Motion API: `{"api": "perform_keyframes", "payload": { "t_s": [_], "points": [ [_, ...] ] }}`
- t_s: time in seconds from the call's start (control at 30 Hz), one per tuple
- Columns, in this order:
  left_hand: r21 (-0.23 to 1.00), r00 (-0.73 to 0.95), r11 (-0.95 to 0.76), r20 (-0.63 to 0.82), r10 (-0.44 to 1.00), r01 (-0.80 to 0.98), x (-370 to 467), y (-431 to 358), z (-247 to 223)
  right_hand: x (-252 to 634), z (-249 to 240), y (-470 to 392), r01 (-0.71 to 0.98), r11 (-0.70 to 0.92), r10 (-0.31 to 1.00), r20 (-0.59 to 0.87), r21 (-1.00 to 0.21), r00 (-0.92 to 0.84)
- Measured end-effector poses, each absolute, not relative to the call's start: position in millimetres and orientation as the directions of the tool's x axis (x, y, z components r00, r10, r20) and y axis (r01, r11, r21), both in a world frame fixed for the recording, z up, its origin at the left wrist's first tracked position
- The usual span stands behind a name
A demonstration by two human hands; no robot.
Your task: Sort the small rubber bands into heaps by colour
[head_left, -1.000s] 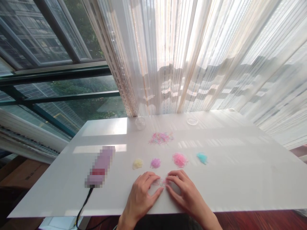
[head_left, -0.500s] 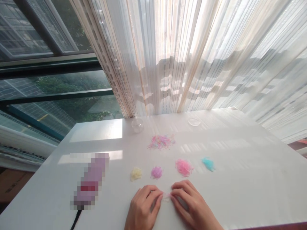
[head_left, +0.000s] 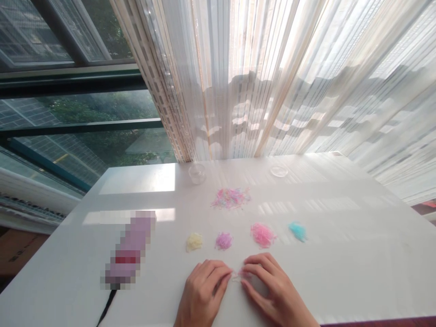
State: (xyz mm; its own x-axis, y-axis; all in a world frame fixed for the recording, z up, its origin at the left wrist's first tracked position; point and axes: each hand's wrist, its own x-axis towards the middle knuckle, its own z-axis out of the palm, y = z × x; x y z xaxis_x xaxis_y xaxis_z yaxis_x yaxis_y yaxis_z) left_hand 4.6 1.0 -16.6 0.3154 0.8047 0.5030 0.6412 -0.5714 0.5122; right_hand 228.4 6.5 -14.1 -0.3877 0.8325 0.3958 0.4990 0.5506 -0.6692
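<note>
My left hand [head_left: 207, 288] rests on the white table with thumb and forefinger pinched at a few small pale pieces [head_left: 235, 275]. Across from it, my right hand [head_left: 269, 286] curves over the table, its thumb and forefinger parted beside the same pieces. Beyond my hands lie small piles of thin bits: yellow [head_left: 194, 242], purple [head_left: 224, 241], pink [head_left: 263, 235] and turquoise [head_left: 298, 231]. A larger mixed-colour pile [head_left: 230, 198] is farther back.
A clear round container [head_left: 197, 174] and a clear lid [head_left: 279, 170] stand near the back edge of the white table [head_left: 340, 272]. At left lies a blurred purple object [head_left: 131, 250] with a black cord. Curtains [head_left: 245, 91] hang behind.
The right thumb and forefinger have parted slightly. The left hand keeps its pinch beside the pale pieces. The view has shifted a little.
</note>
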Motion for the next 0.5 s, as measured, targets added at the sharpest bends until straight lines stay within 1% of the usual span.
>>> {"api": "perform_keyframes", "payload": {
  "t_s": [0.13, 0.3, 0.5],
  "points": [
    [0.527, 0.31, -0.567, 0.499, 0.809, 0.633, 4, 1, -15, 228, -12, 4, 0.496, 0.55, 0.833, 0.403, -0.672, -0.378],
    [0.556, 0.281, -0.552, 0.5, 0.819, 0.621, 5, -1, -11, 220, -11, 2, 0.511, 0.567, 0.823, 0.431, -0.645, -0.37],
    [0.563, 0.268, -0.546, 0.502, 0.822, 0.621, 4, -4, -10, 210, -11, 2, 0.525, 0.545, 0.838, 0.402, -0.654, -0.369]
  ]
}}
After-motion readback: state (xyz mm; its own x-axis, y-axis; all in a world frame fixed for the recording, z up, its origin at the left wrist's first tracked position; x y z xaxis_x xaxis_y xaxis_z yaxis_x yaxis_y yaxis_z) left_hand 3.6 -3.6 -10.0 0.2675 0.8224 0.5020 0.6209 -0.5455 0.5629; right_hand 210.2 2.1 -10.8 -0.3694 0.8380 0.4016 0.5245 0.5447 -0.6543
